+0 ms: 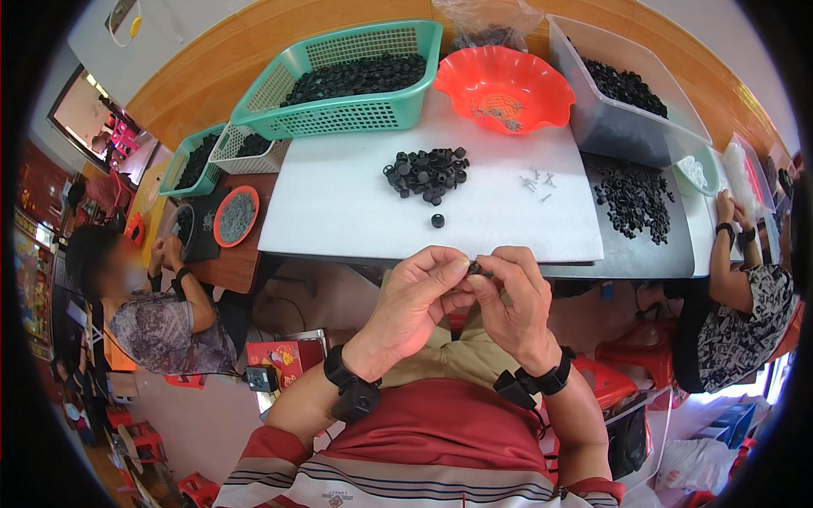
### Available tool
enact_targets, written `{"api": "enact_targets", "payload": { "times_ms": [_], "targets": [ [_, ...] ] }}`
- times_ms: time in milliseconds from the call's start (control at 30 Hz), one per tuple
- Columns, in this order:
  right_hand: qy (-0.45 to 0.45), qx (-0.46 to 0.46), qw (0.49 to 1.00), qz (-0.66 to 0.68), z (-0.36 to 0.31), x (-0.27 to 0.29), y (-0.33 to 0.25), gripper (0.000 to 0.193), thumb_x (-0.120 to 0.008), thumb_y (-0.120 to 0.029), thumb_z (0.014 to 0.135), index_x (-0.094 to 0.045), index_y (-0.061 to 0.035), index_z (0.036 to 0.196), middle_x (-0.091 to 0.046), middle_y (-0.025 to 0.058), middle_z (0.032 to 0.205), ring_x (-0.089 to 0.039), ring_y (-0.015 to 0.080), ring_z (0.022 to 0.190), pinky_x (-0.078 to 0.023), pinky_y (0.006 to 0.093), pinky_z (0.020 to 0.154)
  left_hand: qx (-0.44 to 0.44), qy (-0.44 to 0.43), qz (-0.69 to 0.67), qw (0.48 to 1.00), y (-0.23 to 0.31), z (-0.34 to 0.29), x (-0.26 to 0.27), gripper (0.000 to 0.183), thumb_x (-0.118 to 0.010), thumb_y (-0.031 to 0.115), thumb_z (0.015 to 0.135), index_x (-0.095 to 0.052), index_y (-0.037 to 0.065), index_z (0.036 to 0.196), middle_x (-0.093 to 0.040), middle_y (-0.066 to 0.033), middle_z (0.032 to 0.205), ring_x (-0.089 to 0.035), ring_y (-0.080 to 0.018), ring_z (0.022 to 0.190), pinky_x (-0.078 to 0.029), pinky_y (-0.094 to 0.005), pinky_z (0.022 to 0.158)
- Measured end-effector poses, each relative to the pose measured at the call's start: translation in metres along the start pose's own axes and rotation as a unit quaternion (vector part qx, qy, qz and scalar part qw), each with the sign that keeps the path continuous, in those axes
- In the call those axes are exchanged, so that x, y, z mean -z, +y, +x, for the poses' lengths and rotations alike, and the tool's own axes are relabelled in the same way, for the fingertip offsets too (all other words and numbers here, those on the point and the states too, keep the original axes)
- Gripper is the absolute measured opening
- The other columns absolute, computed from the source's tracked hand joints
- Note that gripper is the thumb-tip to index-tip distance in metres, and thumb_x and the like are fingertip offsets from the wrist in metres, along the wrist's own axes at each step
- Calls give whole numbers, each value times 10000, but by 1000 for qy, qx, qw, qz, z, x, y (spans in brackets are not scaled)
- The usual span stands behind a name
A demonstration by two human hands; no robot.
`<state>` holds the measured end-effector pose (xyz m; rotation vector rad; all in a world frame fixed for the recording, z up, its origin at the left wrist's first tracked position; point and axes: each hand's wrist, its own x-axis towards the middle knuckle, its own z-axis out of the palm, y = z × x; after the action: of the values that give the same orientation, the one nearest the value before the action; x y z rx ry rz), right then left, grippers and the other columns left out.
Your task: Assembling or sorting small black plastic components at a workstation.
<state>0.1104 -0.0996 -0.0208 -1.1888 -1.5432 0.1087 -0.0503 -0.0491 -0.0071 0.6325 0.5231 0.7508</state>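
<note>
My left hand (pixel 419 296) and my right hand (pixel 512 300) meet just below the near edge of the white board (pixel 339 203). Together their fingertips pinch one small black round part (pixel 474 267), which is mostly hidden by the fingers. On the board lies a pile of the same black parts (pixel 428 173), one single black part (pixel 438 221) in front of it, and a few small metal screws (pixel 536 182) to the right.
A green basket of black parts (pixel 347 80), a red scalloped bowl (pixel 504 89) and a clear bin of black parts (pixel 622 93) stand at the back. Another pile of black parts (pixel 633 201) lies to the right. A person sits on each side, at left (pixel 161 317) and right (pixel 745 296).
</note>
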Motion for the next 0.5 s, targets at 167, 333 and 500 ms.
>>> {"api": "enact_targets", "payload": {
  "times_ms": [167,333,500],
  "targets": [
    [-5,-7,1000,-14,0,1,0,269,-789,-105,856,-652,-68,1085,-632,84,970,-673,210,655,-518,319,507,-4,9,1,1000,-1,0,-3,101,-615,135,1026,-639,56,1085,-684,-45,1019,-681,-129,943,-596,-293,837],
    [0,-8,1000,-14,-1,0,1,263,-794,-109,850,-663,-70,1074,-632,78,961,-675,206,657,-519,321,506,-7,22,3,1000,-2,-1,-5,105,-622,144,1024,-635,55,1078,-681,-43,1018,-676,-123,939,-593,-289,832],
    [18,23,999,-15,-2,0,2,261,-795,-76,834,-677,-66,1066,-630,85,960,-669,216,654,-529,331,518,-12,25,13,1000,-4,0,-4,113,-637,144,1015,-631,55,1084,-679,-39,1010,-666,-114,911,-585,-282,821]
  ]
}}
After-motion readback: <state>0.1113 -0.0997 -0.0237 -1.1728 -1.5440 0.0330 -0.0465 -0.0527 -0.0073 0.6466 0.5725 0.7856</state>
